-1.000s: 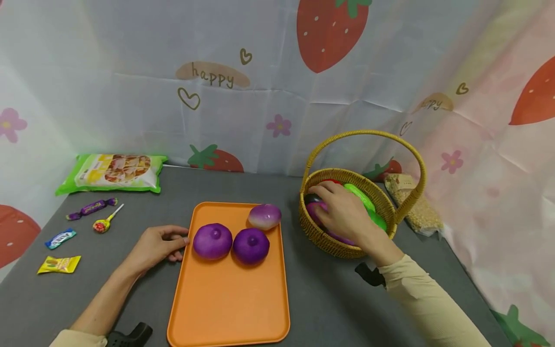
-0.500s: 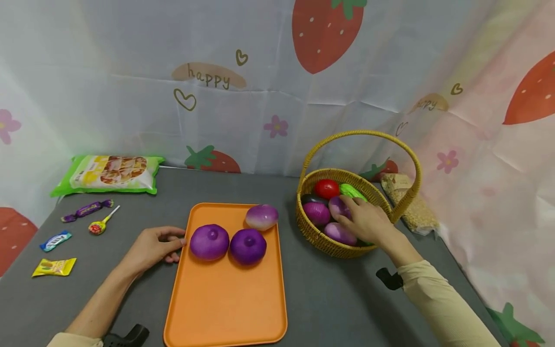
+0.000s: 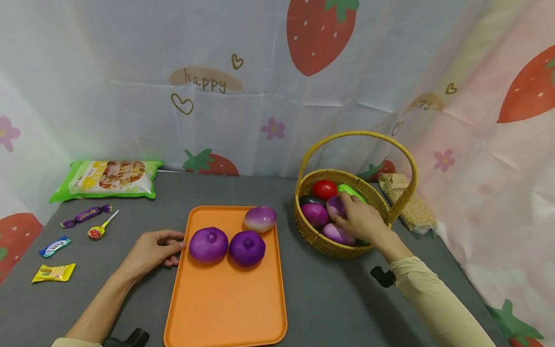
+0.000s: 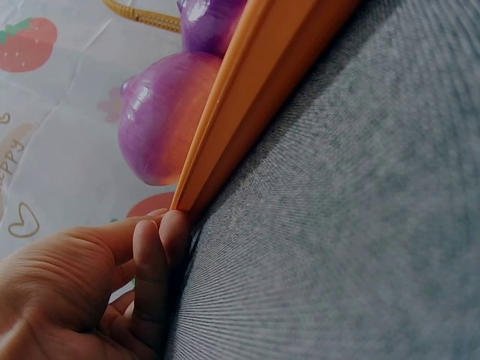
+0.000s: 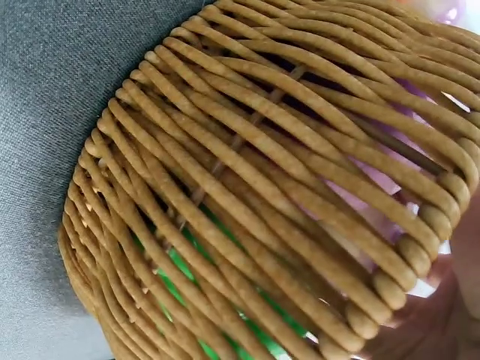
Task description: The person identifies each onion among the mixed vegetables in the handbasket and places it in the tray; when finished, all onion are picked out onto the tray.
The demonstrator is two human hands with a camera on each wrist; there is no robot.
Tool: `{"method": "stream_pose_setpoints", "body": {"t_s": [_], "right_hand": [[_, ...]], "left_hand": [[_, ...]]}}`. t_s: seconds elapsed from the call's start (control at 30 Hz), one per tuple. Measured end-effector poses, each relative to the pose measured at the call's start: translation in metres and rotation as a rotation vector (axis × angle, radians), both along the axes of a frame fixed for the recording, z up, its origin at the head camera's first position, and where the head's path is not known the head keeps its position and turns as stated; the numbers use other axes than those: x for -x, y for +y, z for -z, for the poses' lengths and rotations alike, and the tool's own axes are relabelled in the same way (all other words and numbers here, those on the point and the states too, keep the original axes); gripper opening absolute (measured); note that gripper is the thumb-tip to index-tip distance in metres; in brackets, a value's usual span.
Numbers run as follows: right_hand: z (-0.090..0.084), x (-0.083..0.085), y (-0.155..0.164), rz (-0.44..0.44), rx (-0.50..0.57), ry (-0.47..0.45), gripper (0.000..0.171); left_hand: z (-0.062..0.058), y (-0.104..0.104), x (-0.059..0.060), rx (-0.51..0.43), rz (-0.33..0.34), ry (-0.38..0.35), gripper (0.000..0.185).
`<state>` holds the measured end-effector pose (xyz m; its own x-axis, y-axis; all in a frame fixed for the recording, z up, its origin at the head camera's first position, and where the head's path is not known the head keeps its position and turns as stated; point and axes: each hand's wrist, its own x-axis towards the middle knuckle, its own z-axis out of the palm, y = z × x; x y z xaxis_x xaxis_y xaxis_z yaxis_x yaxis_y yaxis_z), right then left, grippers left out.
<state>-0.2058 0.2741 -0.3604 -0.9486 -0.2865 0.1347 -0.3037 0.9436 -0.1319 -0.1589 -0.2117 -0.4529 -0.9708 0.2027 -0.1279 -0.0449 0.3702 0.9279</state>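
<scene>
An orange tray (image 3: 225, 308) lies on the grey table with three purple onions on it (image 3: 208, 245) (image 3: 247, 248) (image 3: 260, 218). My left hand (image 3: 171, 243) rests on the table with loosely curled fingers (image 4: 154, 262) touching the tray's left rim (image 4: 247, 127). A wicker basket (image 3: 312, 238) stands to the tray's right and holds a red tomato (image 3: 325, 189), a green vegetable (image 3: 349, 191) and more purple onions (image 3: 315, 214). My right hand (image 3: 347, 214) reaches into it, its fingers curled over one purple onion (image 3: 335, 205). The right wrist view shows only the basket's woven wall (image 5: 247, 195).
A green snack bag (image 3: 108, 179) lies at the back left. In front of it are a purple candy (image 3: 85, 215), a lollipop (image 3: 99, 230), a blue candy (image 3: 54, 246) and a yellow candy (image 3: 53, 272). A bag of grains (image 3: 409, 207) sits behind the basket. Curtains close off the back and right.
My right hand has shifted from the basket's left side to its right, uncovering the tomato and onions, and now curls over one onion. The left hand has stayed at the tray.
</scene>
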Motion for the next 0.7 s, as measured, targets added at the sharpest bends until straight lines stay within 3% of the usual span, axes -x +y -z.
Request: {"method": "stream_pose_setpoints", "body": {"t_s": [0.1, 0.2, 0.4, 0.7], "right_hand": [[-0.005, -0.006, -0.004, 0.016, 0.028, 0.056, 0.059], [-0.014, -0.014, -0.012, -0.031, 0.089, 0.174, 0.060], [-0.024, -0.040, -0.044, -0.238, 0.187, 0.372, 0.064], [-0.011, -0.084, -0.121, -0.587, 0.161, 0.445, 0.061]], "left_hand": [[0.001, -0.001, -0.001, -0.011, 0.001, -0.011, 0.048], [0.001, -0.002, -0.001, -0.011, -0.004, 0.003, 0.048], [-0.003, -0.001, -0.001, 0.003, -0.005, 0.011, 0.048], [-0.002, 0.000, -0.002, 0.011, -0.007, 0.006, 0.048]]}}
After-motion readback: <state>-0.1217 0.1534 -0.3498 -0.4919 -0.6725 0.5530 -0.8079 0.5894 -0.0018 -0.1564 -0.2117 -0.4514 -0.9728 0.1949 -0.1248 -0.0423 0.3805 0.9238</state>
